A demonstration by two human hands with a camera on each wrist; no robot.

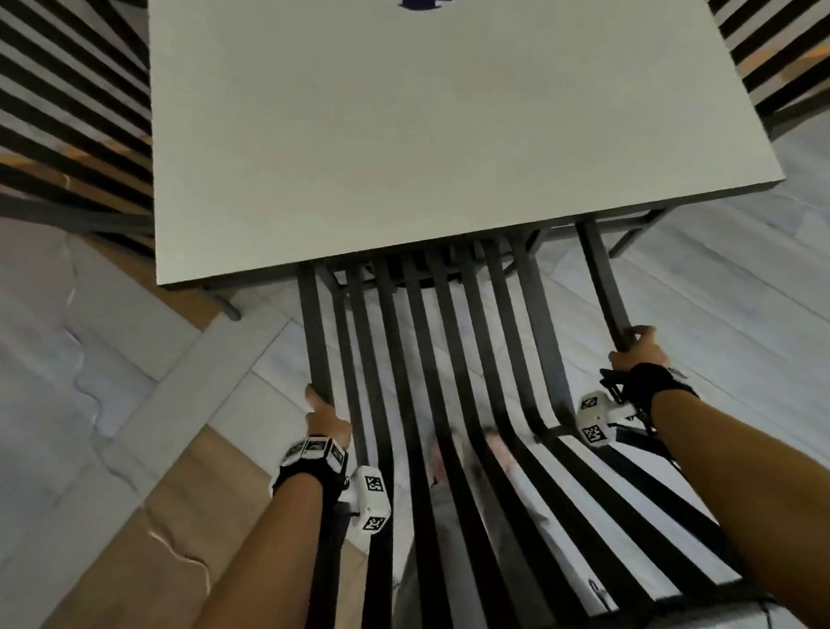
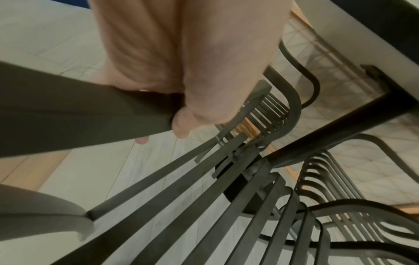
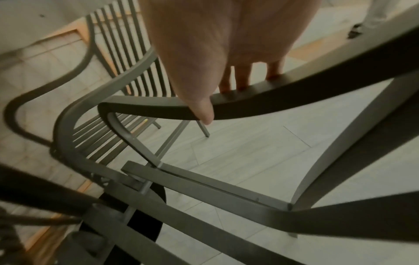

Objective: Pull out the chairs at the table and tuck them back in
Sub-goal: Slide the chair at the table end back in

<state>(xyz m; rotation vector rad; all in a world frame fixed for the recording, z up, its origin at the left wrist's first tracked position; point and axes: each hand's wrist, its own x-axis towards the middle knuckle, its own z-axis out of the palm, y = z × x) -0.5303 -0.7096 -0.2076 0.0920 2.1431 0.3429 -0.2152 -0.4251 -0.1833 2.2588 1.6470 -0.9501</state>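
— Dark metal slats, that's what fills the head view: the chair [image 1: 436, 362] in front of me, its seat end under the white table [image 1: 389, 119], its back toward me. My left hand [image 1: 324, 421] is curled round the left armrest, my right hand [image 1: 639, 352] round the right one.

— Pulling or tucking?

— I can't tell the direction from this. The seat is mostly under the table, so I judge it either the start of a pull or the end of a tuck.

— Left wrist?

— My fingers [image 2: 181, 125] wrap the flat bar [image 2: 79, 122], thumb over the top. Other chairs [image 2: 328, 170] sit beneath the table edge [image 2: 362, 26].

— Right wrist?

— Thumb [image 3: 204, 109] over the armrest [image 3: 272, 102], fingertips hooked behind it; a firm grip.

— Next move?

— Both arms must move evenly, straight along the floor [image 3: 249, 143], so the armrests clear the table frame without twisting.
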